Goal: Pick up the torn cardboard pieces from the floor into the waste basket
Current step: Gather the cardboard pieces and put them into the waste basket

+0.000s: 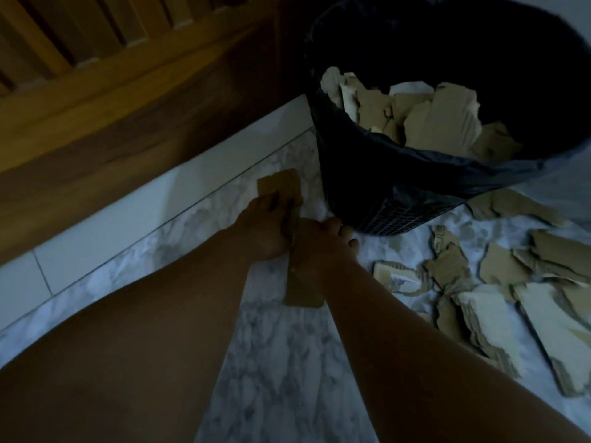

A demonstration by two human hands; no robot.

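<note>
Pickup step: cardboard strip point(289, 193) at floor point(271, 362) level, just left of waste basket point(367, 174). Left hand point(265, 225) fingers straight, pressed on cardboard strip; right hand point(319, 247) fingers curled round it. Next, probably: lift, carry over rim, release.

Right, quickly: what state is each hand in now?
Left hand: on the cardboard strip; grip cannot be told.
Right hand: holding the strip.

Bare left hand point(265, 228), bare right hand point(319, 247)
</note>
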